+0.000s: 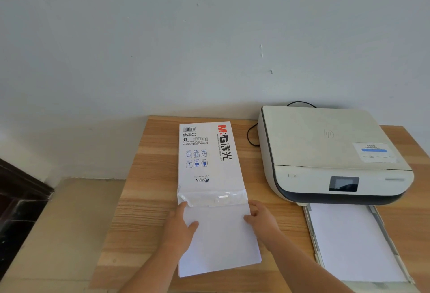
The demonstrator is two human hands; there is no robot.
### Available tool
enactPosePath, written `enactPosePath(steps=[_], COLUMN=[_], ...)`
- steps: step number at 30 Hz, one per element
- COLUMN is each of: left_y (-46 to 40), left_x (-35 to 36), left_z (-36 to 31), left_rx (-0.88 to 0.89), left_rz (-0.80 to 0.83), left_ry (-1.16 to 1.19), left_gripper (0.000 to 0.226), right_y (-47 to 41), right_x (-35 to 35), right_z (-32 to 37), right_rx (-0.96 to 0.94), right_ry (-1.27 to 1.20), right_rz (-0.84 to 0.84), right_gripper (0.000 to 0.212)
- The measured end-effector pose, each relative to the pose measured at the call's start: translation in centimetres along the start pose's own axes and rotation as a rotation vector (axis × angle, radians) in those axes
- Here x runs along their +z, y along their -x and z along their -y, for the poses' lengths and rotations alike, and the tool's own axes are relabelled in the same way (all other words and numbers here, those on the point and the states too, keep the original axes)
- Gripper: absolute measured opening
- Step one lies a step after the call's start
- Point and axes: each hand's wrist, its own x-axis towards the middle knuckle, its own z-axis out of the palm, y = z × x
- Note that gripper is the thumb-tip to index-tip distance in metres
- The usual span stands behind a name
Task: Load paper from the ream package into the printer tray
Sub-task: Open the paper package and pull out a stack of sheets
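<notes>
A white ream package (pixel 206 157) with red and black print lies lengthwise on the wooden table (pixel 144 190), its near end torn open. A stack of white paper (pixel 221 243) sticks out of that end toward me. My left hand (pixel 179 227) grips the stack's left edge, thumb on top. My right hand (pixel 261 219) holds the right edge close to the package mouth. To the right stands a cream printer (pixel 325 150). Its paper tray (pixel 314 241) is pulled out toward me, with white sheets (pixel 353 243) lying in it.
A black cable (pixel 250 135) loops on the table between the package and the printer, near the pale wall (pixel 186 48). Left of the table are a beige floor and a dark piece of furniture (pixel 18 199).
</notes>
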Motion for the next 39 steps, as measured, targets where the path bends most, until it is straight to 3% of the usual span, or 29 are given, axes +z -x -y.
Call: enactPosePath(steps=[3, 8, 20, 31, 39], left_y=[0.3, 0.9, 5.3, 8.5, 10.7], left_x=[0.3, 0.4, 1.3, 0.9, 0.3], left_z=[-0.1, -0.1, 0.4, 0.6, 1.7], left_rx=[-0.001, -0.025, -0.079, -0.071, -0.019], left_rz=[0.017, 0.035, -0.003, -0.047, -0.02], left_ry=[-0.01, -0.034, -0.001, 0.043, 0.026], left_gripper=[0.066, 0.062, 0.063, 0.067, 0.069], right_y=[0.4, 1.0, 2.5, 4.8, 7.3], right_x=[0.1, 0.2, -0.9, -1.3, -1.0], right_z=[0.0, -0.7, -3.7, -5.1, -5.6], right_rx=[-0.027, -0.04, -0.072, -0.089, -0.108], right_ry=[0.074, 0.161, 0.092, 0.037, 0.041], right_rz=[-0.021, -0.033, 0.056, 0.116, 0.122], right_gripper=[0.048, 0.035, 0.03, 0.032, 0.046])
